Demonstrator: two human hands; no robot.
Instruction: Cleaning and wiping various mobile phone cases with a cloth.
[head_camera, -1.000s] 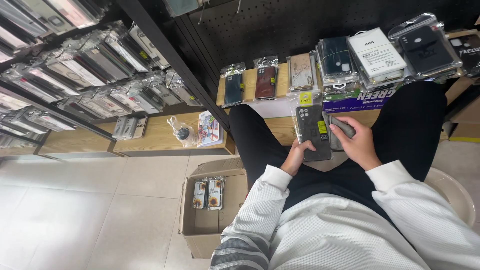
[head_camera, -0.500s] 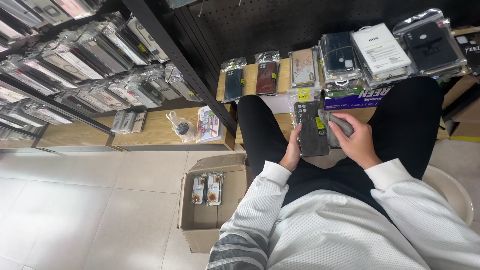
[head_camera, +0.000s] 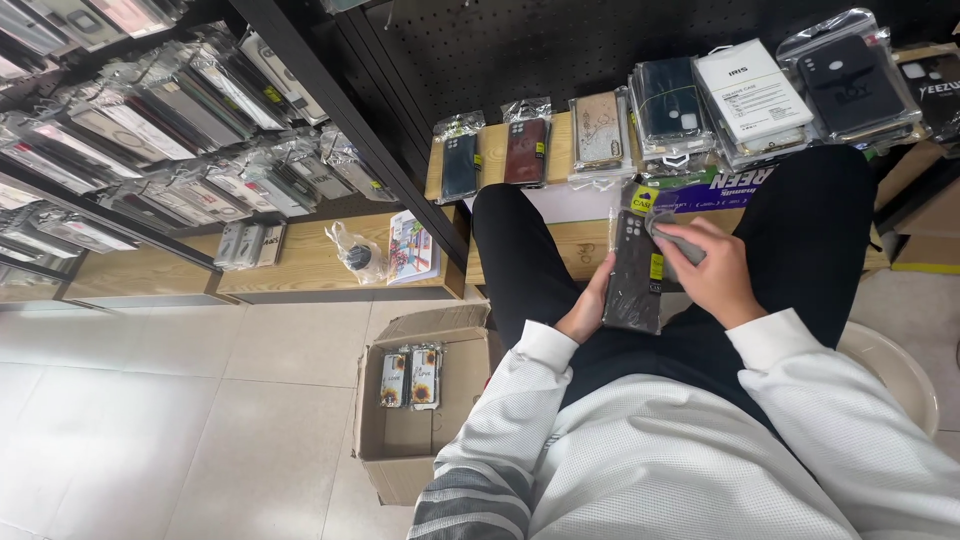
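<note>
Upper left of frame: racks of bagged phone cases (head_camera: 150, 130) are hanging in rows. Lower centre-left, I am seeing a cardboard box (head_camera: 420, 420) on the tiles, holding two sunflower cases (head_camera: 412, 378). Centre frame, the left hand (head_camera: 583, 308) is closing around the lower edge of a dark phone case in a clear bag (head_camera: 635, 270), held over the lap. Just right, the right hand (head_camera: 715, 275) is pinching a grey cloth (head_camera: 672, 232) against the bag's upper part. Judgement: the case is handling light and fairly stiff, its plastic sleeve slippery; gripping by the long edges looks safest. Upper right, stacked packaged cases (head_camera: 750, 95) are resting on the wooden shelf (head_camera: 500, 150).
</note>
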